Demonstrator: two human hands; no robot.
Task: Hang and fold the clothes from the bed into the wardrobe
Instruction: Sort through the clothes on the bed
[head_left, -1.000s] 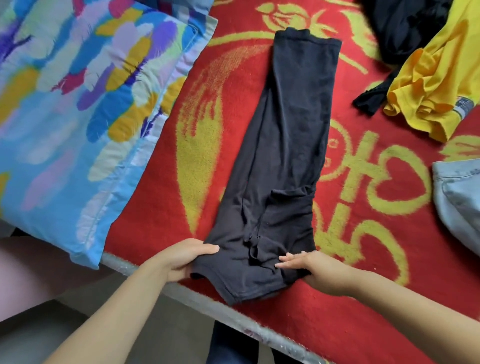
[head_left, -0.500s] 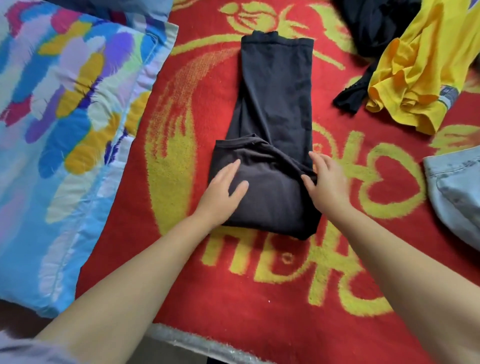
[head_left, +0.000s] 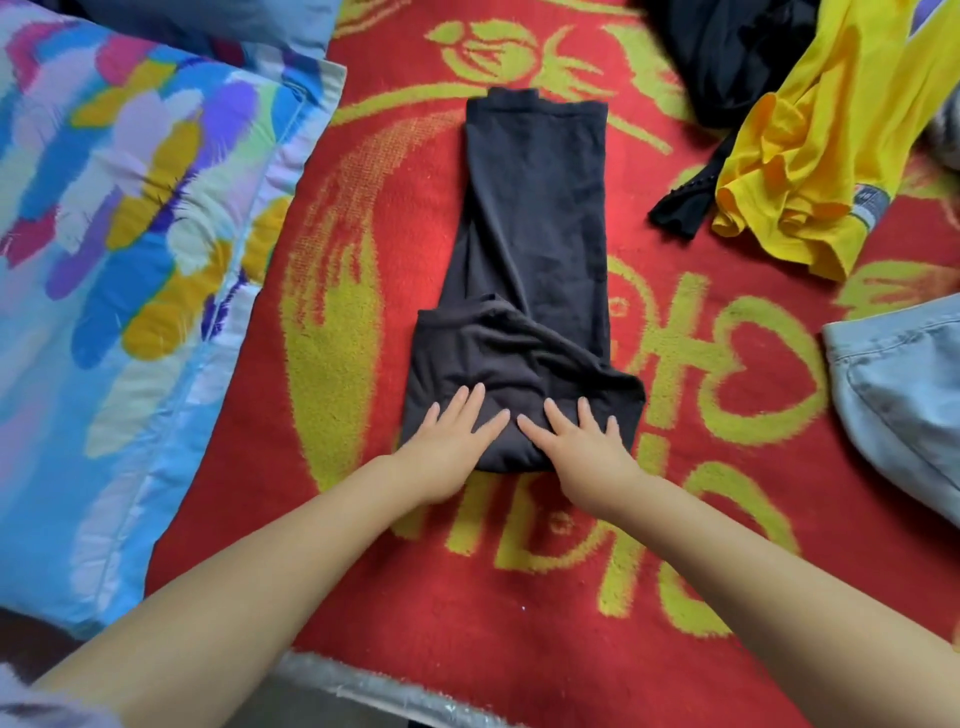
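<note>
A pair of dark grey trousers (head_left: 535, 223) lies lengthwise on the red and yellow blanket (head_left: 363, 561) of the bed, its near end folded up over the middle. My left hand (head_left: 447, 441) and my right hand (head_left: 582, 441) lie side by side, fingers straight, pressing flat on the folded near part. A yellow shirt (head_left: 810, 150), a black garment (head_left: 727, 47) and pale blue jeans (head_left: 904, 395) lie to the right. No wardrobe is in view.
A large pillow (head_left: 119, 234) with blue, yellow and purple patches covers the left side of the bed. The bed's near edge (head_left: 363, 691) runs along the bottom. A thin black strap (head_left: 685, 202) sticks out beside the yellow shirt.
The near end of the trousers was lifted from the bed edge and folded over the middle. Both hands then slid back toward me and together, flattening the fold.
</note>
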